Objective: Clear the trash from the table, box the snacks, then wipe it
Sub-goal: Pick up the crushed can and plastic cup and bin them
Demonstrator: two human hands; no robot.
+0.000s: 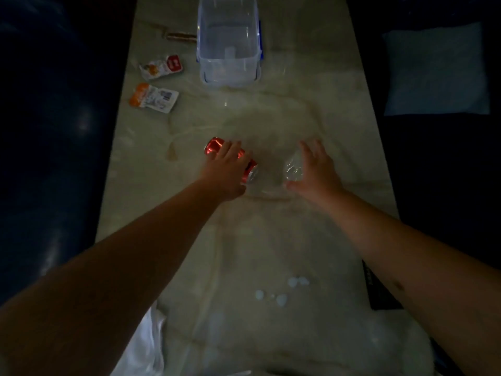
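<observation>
A crushed red can [214, 146] lies on its side on the pale marble table [271, 240]. My left hand [227, 169] rests over the can with the fingers curled around it. A crumpled clear plastic wrapper [293, 168] lies to the right of the can, and my right hand [315, 169] touches it with fingers spread. An empty clear plastic box [229, 40] stands at the far end of the table. Two snack packets lie left of the box, one white and red [161, 67], one orange and white [153, 98]. A brown snack bar [181, 37] lies farther back.
Small white spill drops [282, 291] mark the near part of the table. A white cloth or bag [146, 346] hangs at the near left edge. A dark flat object [379, 289] sits at the right edge. A dark sofa flanks the left; a grey cushion [436, 69] lies at right.
</observation>
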